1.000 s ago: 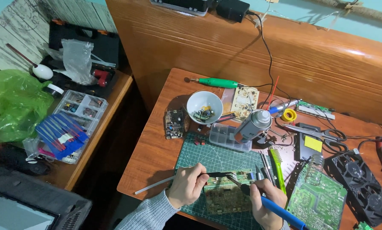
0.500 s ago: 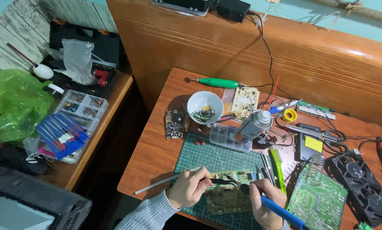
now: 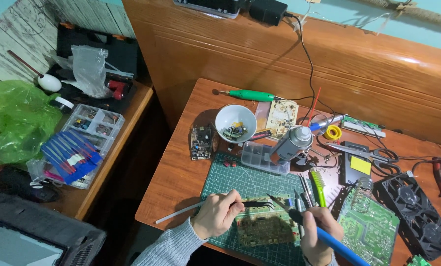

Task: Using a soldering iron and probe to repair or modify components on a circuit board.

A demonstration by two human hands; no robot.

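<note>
1. Both hands work low over the green cutting mat [image 3: 250, 184]: the left hand [image 3: 219, 214] is closed around dark tweezers [image 3: 254, 203], with a thin pale rod [image 3: 178, 213] sticking out to its left, and the right hand [image 3: 320, 231] grips a blue-handled soldering iron [image 3: 329, 239] whose dark tip points up-left.
2. Between the hands lies a brownish circuit board [image 3: 266, 227], flat on the mat; tweezer tips and iron tip both sit near its upper edge.
3. Judged risk: the hot tip stands close to the left fingers and to the tweezers, so a small slip could burn skin or bridge neighbouring joints on the board.
4. Another likely hazard is the crowded table; a spray can [image 3: 290, 145] stands just behind the mat, and an elbow shift could knock it or the white bowl [image 3: 235, 122] of small parts.
5. Whether the iron tip touches the board cannot be told, nor what the tweezers pinch, if anything.
6. Frame edges cut off the iron's handle end and the person's arms; the black fan [image 3: 417, 216] and green board [image 3: 370, 231] at right are partly overlapped.
</note>
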